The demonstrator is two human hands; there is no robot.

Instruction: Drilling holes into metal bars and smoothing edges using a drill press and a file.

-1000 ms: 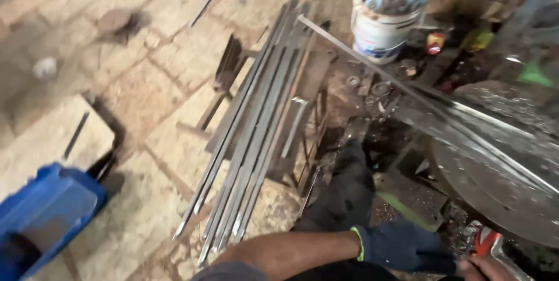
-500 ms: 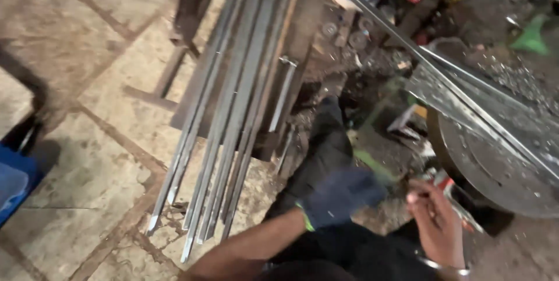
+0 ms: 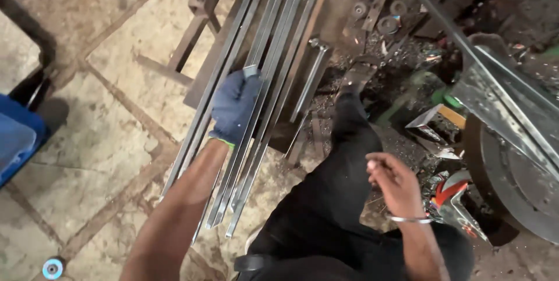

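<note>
Shiny bare-metal strips lie on rough, matt stone paving, under a blue cloth glove
</note>
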